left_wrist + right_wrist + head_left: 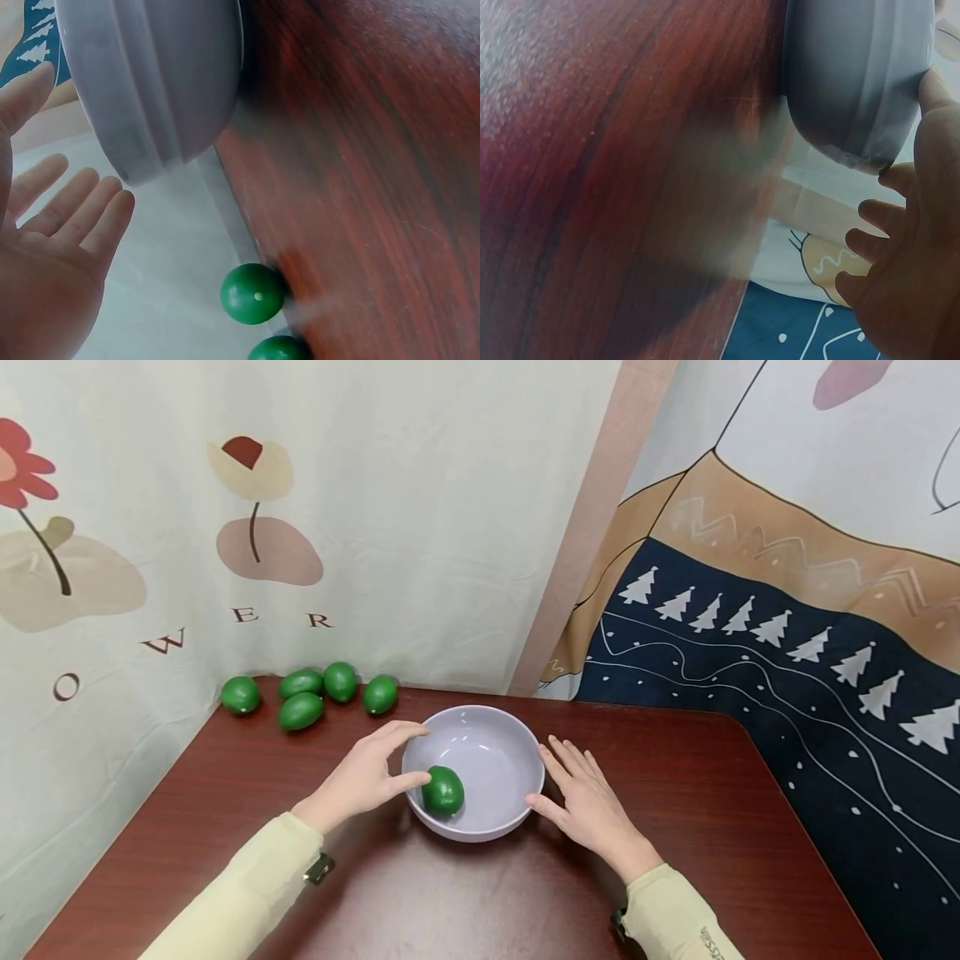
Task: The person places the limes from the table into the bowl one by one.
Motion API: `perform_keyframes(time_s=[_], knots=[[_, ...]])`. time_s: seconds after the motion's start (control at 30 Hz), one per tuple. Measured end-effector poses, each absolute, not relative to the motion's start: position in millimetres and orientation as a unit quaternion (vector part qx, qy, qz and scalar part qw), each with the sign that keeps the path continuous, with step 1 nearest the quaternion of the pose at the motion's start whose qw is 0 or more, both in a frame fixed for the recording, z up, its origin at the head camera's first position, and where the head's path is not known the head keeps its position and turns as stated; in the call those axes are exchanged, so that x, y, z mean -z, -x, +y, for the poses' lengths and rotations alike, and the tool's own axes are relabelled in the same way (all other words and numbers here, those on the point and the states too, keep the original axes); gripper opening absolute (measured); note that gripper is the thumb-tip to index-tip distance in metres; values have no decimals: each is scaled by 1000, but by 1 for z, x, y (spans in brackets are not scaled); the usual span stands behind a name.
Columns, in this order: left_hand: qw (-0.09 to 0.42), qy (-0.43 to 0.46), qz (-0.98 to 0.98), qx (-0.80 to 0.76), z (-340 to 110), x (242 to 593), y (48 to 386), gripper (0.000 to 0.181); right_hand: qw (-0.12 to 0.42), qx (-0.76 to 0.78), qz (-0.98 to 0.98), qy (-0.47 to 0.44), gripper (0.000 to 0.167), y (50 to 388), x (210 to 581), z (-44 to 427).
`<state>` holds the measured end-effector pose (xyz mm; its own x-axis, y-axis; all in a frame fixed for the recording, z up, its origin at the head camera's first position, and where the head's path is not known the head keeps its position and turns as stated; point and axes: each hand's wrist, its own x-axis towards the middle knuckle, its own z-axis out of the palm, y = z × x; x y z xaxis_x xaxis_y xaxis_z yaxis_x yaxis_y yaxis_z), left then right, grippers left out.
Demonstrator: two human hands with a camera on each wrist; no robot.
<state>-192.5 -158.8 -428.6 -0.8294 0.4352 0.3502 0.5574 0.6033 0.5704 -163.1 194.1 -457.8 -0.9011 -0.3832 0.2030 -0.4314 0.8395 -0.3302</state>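
Note:
A pale lavender bowl stands upright on the table, with one green lime inside at its left. The left hand is at the bowl's left rim, thumb and fingers spread and relaxed, the thumb tip beside the lime. At the right rim the right hand touches the bowl with thumb and forefinger, its other fingers extended. The left wrist view has the left hand beside the bowl's wall, palm showing and fingers loosely straight; contact there is hard to tell.
Several green limes lie at the table's back left, among them one at the far left and one nearest the bowl. Behind the dark red-brown table hang a pale printed curtain and a navy one with white trees.

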Motion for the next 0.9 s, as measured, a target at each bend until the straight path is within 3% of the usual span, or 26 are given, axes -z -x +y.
perform_keyframes(time_s=[0.9], knots=[[100,187,-901,378,-202,444,206,64,62,-190,-957,-211,80,163,458,194]])
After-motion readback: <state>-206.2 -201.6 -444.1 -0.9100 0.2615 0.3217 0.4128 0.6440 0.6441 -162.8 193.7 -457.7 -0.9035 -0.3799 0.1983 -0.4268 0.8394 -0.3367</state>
